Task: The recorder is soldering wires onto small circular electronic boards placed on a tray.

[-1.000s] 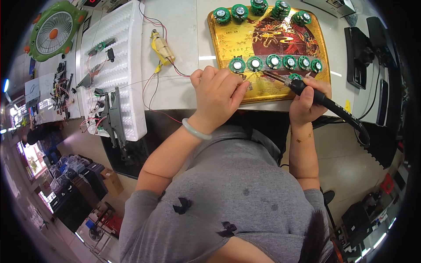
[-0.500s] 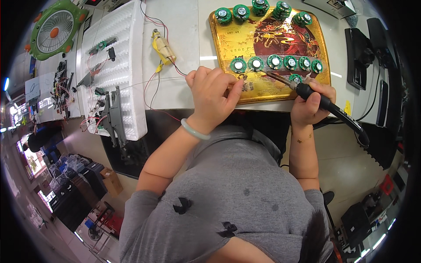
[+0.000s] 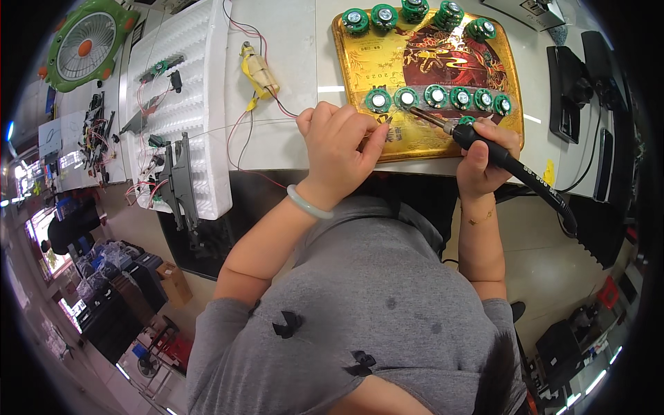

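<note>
My right hand (image 3: 487, 155) is closed around the black handle of a soldering iron (image 3: 477, 138). Its metal tip points left and reaches the lower edge of a small round green circuit board (image 3: 406, 98), the second from the left in the near row. Whether tip and board touch is too small to tell. My left hand (image 3: 342, 149) is pinched at the near left edge of a gold tin tray (image 3: 360, 66). A thin wire (image 3: 242, 126), like solder, runs into this hand from the left, and a small dark tip shows past the fingers.
More round green parts (image 3: 449, 15) stand along the tray's far side. To the left lie a yellow-taped bundle (image 3: 257, 72) with red and black wires, and a white foam tray (image 3: 207, 104) holding grey plastic parts (image 3: 181, 183). A green fan (image 3: 86, 48) stands far left; black holders (image 3: 570, 93) are at right.
The soldering iron in my right hand has shifted slightly left, its tip closer to the second round board. My left hand keeps its pinch and has barely moved.
</note>
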Available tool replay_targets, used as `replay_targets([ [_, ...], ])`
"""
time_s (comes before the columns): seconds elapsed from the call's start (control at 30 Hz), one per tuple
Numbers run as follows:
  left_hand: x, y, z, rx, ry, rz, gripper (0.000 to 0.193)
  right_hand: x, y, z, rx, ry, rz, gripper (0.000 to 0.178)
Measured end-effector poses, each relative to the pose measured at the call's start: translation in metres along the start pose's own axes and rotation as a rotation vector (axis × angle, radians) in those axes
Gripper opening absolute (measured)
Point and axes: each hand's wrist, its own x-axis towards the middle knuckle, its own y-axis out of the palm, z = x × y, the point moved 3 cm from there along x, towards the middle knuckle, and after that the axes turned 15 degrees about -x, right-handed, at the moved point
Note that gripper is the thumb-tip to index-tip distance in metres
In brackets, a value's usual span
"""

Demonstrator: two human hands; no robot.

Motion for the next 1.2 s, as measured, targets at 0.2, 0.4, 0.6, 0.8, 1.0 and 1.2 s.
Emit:
replay_targets([
  [0.2,0.0,0.0,0.0,0.009,-0.008,0.006,0.013,-0.004,-0.002,-0.006,-0.013,0.023,-0.012,0.027],
  [0.4,0.001,0.001,0.0,0.006,-0.007,-0.004,0.014,0.0,-0.002,-0.004,-0.014,-0.007,-0.044,0.029],
  [0.6,0.0,-0.008,-0.017,0.03,0.011,0.014,0.014,0.014,-0.019,0.007,-0.065,-0.047,-0.256,0.034],
  [0.8,0.012,0.011,-0.032,0.075,0.054,0.07,0.012,0.02,-0.036,-0.004,-0.09,0.049,-0.295,0.03],
  [1.0,0.017,0.026,-0.031,0.148,0.076,0.055,0.01,0.012,-0.035,-0.014,-0.208,-0.021,-0.26,0.022],
  [1.2,0.018,0.029,-0.032,0.199,0.073,0.08,0.012,0.012,-0.034,-0.016,-0.22,0.006,-0.197,0.02],
])
